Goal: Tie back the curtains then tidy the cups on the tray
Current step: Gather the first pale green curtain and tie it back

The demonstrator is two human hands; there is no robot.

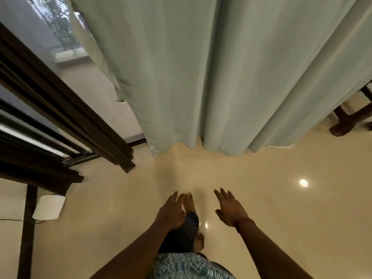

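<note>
A pale green curtain hangs in broad folds down to the cream floor, filling the upper middle of the head view. Its left edge stands apart from the window glass. My left hand and my right hand are both stretched forward below the curtain's hem, fingers spread, holding nothing. Neither hand touches the fabric. A red band sits on my right wrist. No tray or cups are in sight.
A dark wooden window frame runs diagonally on the left. A dark post with a white object beside it stands at lower left. Dark furniture legs stand at right. My bare feet are on the glossy floor.
</note>
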